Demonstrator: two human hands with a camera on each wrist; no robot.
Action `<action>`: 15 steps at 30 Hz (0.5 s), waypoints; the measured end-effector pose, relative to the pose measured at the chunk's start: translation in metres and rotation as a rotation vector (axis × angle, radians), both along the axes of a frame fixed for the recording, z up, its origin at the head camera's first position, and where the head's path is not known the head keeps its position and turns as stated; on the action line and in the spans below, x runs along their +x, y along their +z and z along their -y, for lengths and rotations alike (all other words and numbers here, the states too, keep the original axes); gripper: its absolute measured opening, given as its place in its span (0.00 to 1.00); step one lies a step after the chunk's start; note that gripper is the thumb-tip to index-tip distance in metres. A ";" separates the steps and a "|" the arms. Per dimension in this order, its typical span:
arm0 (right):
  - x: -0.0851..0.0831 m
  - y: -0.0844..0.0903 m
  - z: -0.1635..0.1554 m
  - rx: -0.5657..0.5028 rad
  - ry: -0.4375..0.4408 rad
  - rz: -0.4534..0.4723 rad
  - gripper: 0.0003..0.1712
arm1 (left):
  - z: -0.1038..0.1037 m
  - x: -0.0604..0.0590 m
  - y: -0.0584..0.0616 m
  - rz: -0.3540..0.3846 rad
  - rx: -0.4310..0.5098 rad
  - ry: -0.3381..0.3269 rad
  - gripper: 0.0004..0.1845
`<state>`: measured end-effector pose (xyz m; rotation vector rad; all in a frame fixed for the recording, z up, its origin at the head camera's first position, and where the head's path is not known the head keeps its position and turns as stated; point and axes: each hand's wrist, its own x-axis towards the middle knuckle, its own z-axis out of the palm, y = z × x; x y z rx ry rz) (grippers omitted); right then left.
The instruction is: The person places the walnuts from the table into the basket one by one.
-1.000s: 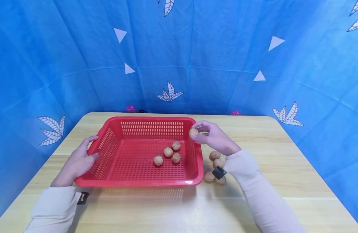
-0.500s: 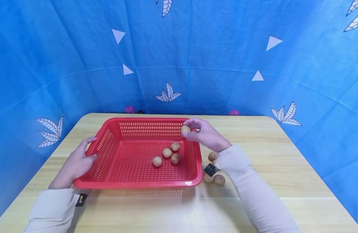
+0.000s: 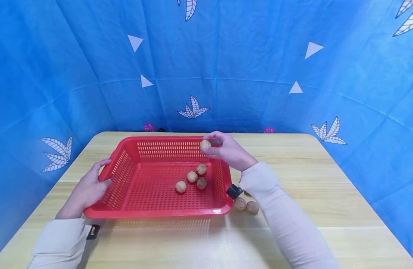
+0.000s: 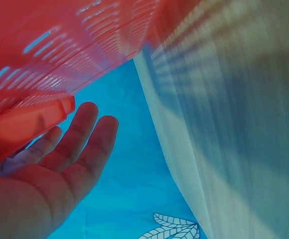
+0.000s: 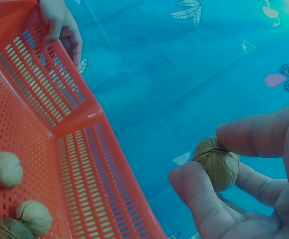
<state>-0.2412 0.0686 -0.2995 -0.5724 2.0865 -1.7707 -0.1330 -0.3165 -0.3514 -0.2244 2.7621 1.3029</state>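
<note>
A: Head view. What do the hands hold?

B: The right hand (image 3: 228,151) pinches a walnut (image 3: 205,145) between thumb and fingertips, above the far right corner of the red basket (image 3: 166,213). The left hand (image 3: 88,188) lies with nearly straight fingers against the basket's left rim. Four walnuts (image 3: 192,176) lie on the basket floor; two more (image 3: 246,206) sit on the desk (image 3: 327,194), just beside the basket's right wall.

A: Left wrist view?

B: The left hand's fingers (image 4: 79,144) are extended under the basket's rim (image 4: 25,124); they curl around nothing.

A: Right wrist view. How will the nut handle?

B: The walnut (image 5: 217,163) sits between the thumb (image 5: 256,137) and a fingertip (image 5: 197,186), with the basket (image 5: 79,129) below and to the left. Judged from its look, it is light, hard and rigid, its ridged shell giving good friction; being round, it probably rolls once set down. A pinch across its widest part seems soundest. The perforated basket appears light and somewhat flexible, best steadied at the rim.
</note>
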 end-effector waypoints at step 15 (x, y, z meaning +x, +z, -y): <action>-0.002 0.002 0.031 0.002 0.041 0.062 0.19 | 0.001 -0.002 -0.001 0.002 -0.011 -0.011 0.46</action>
